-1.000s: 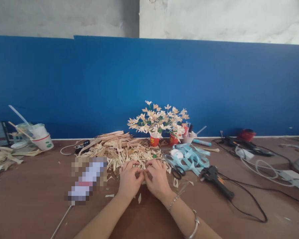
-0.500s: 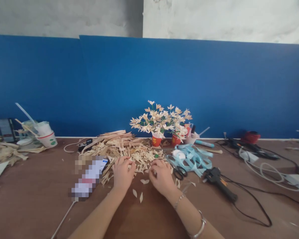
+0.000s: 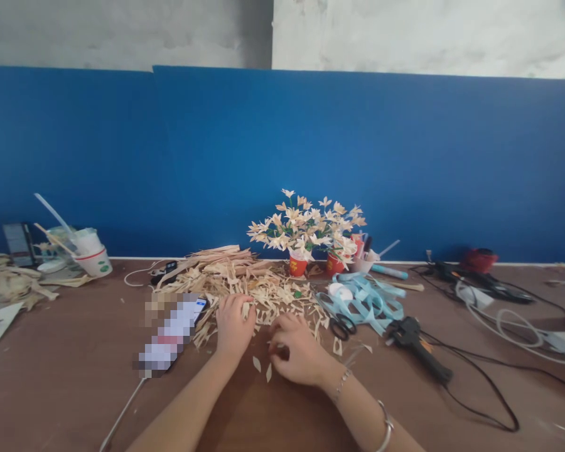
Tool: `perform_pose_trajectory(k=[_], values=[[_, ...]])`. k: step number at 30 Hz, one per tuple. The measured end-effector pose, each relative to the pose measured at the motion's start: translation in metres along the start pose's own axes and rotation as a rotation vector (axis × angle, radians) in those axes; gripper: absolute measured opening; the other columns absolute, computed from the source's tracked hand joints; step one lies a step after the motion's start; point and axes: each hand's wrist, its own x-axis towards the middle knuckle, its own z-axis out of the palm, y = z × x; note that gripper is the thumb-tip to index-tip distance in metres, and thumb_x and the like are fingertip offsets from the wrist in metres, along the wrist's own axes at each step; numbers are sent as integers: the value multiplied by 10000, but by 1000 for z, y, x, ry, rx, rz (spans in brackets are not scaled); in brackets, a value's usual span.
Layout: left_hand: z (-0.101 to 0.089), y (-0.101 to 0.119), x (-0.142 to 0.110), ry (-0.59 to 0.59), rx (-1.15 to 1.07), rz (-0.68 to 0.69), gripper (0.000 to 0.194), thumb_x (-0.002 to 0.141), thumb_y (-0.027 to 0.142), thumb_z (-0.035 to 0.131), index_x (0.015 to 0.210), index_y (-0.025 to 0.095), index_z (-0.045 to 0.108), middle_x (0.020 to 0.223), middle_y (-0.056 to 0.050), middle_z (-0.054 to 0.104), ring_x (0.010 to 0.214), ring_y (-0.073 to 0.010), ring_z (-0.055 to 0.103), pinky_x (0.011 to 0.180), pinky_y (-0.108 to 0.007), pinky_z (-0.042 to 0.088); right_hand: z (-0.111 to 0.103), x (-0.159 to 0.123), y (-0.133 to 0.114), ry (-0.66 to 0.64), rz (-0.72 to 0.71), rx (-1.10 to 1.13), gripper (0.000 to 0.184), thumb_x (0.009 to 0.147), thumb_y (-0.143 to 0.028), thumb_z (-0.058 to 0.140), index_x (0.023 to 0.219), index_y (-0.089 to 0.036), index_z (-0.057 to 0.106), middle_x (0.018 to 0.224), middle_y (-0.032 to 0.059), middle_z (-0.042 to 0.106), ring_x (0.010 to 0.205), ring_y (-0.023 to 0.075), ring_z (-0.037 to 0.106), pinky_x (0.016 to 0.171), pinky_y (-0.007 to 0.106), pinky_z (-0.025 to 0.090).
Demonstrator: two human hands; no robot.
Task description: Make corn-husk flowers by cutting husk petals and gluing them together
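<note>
My left hand [image 3: 234, 325] is at the front of a pile of pale dried strips and petal-shaped pieces [image 3: 263, 295], fingers curled and thumb close to them. A pale bit shows between thumb and fingers, but I cannot tell whether it is held. To its right, my right hand [image 3: 295, 351] is low over the table, thumb and fingertips brought together in a pinch; what lies between the tips is hidden. Just left of those fingertips are two loose pale petals, one [image 3: 257, 364] slightly farther from me than the other [image 3: 269, 373].
Left stands a phone [image 3: 169, 339] on a stick. Behind the pile are pale flowers [image 3: 292, 226] in red cups [image 3: 297, 266]. Light-blue ribbon [image 3: 371, 301], black-handled scissors [image 3: 343, 326] and a glue gun [image 3: 419, 351] with its cable lie right. A white cup [image 3: 94, 262] stands far left.
My right hand has moved left and slightly toward me, its fingertips now over the spot where a pale petal lay, which no longer shows. My left hand has barely shifted.
</note>
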Motion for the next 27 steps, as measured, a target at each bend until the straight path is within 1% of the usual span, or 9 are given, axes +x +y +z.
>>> perform_pose_trajectory(k=[2,4,8,11,16,18,20,23,27], values=[[0,0,0,-7,-10,9,138,717,124,522,803,209,589,880,-40,633,885,-241,541,796,-380,402,0,-1,-4,-74,0,-2,35,641,-193,653,661,-206,628,898,8,549,894,189,448,798,332,287],[1,-1,-1,-12,-18,23,152,712,111,512,798,206,594,877,-38,631,879,-234,540,796,-376,406,1,-1,-6,-129,6,7,57,634,-222,680,661,-199,635,904,12,550,898,189,446,796,331,286],[3,-2,-1,-17,-42,41,157,711,105,506,780,206,605,869,-36,626,876,-226,539,801,-380,410,5,0,-4,-129,25,104,49,640,-154,663,635,-192,632,886,8,565,898,177,466,806,315,299],[3,0,-2,-35,-113,65,145,734,126,508,780,206,620,870,-41,622,884,-219,538,813,-381,412,9,2,1,-28,85,193,104,652,-108,627,596,-195,617,859,4,576,881,173,493,808,304,326],[2,7,-3,-196,-307,121,157,798,220,507,744,209,654,854,-50,627,885,-202,549,813,-353,429,8,8,16,336,222,288,103,707,-140,592,622,-198,589,849,34,585,882,198,513,812,327,368],[2,10,-5,-259,-349,135,131,784,225,537,741,211,660,863,-52,624,894,-201,550,828,-354,424,6,9,21,435,238,324,98,724,-154,581,637,-198,577,835,40,587,868,199,519,808,330,383],[3,12,-6,-290,-365,140,86,753,208,575,723,212,656,866,-49,620,895,-200,549,837,-357,420,6,10,23,477,245,342,95,729,-157,577,645,-199,573,821,40,589,854,196,524,801,327,394],[6,11,-7,-293,-376,135,85,733,166,583,695,210,645,859,-41,620,889,-194,552,833,-356,423,7,9,23,471,239,330,86,723,-144,579,656,-198,573,813,35,591,847,191,531,796,318,402],[6,10,-7,-278,-369,139,109,731,145,566,702,215,643,858,-39,622,886,-192,556,823,-358,431,10,9,23,442,195,257,102,720,-142,580,796,-204,609,858,46,603,866,203,533,792,326,401]])
